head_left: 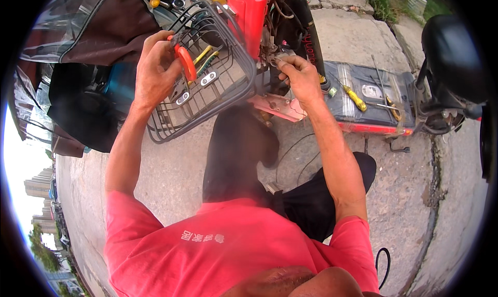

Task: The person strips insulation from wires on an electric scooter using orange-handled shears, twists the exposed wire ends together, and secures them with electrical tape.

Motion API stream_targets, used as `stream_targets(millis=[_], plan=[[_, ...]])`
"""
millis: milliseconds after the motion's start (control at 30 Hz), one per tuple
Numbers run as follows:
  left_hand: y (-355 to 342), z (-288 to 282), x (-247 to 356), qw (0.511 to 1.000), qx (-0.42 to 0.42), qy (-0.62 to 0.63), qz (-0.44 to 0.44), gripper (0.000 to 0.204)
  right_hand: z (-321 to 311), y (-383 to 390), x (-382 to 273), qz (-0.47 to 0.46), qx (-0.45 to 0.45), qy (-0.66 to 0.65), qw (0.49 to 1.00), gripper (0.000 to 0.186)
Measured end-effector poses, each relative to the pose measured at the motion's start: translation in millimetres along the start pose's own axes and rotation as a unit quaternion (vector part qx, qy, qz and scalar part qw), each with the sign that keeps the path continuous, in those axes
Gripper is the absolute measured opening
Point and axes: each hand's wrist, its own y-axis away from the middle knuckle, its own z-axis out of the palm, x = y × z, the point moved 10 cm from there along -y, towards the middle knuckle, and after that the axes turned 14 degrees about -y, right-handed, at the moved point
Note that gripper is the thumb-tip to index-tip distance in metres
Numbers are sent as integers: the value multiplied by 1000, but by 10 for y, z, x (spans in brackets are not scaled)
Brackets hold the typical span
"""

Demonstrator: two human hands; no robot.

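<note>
My left hand (158, 68) is raised over a dark wire basket (248, 84), its fingers closed around an orange-handled tool (185, 63) whose working end I cannot make out. Inside the basket lies a tool with yellow and green handles (206, 66). To the right, my right hand (300, 76) pinches a thin wire at a tangle of exposed wiring (270, 50) on the front of a scooter. A red body panel (248, 16) rises just behind that wiring. Below it, a pale red panel (280, 107) juts out between the basket and my right wrist.
A yellow-handled screwdriver (355, 98) and another screwdriver (392, 109) lie on the taped dark footboard (373, 79) at right. Beyond it is a black seat (448, 53). My bent knees are under the basket. A thin black cable (306, 167) lies on the concrete ground (176, 167).
</note>
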Motion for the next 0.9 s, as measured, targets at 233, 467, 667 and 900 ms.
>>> stream_targets(millis=[233,467,667,900], plan=[[310,-1116,-23,955,256,147,-16,27,22,6,18,4,-2,-3,1000,24],[972,-953,516,844,186,501,-52,23,-39,-17,92,52,-26,-45,997,18],[1501,118,1805,907,-50,345,235,26,-25,-48,139,71,-54,-69,994,17],[1451,364,1650,940,-20,290,178,41,-10,-28,102,81,-77,-63,992,23]])
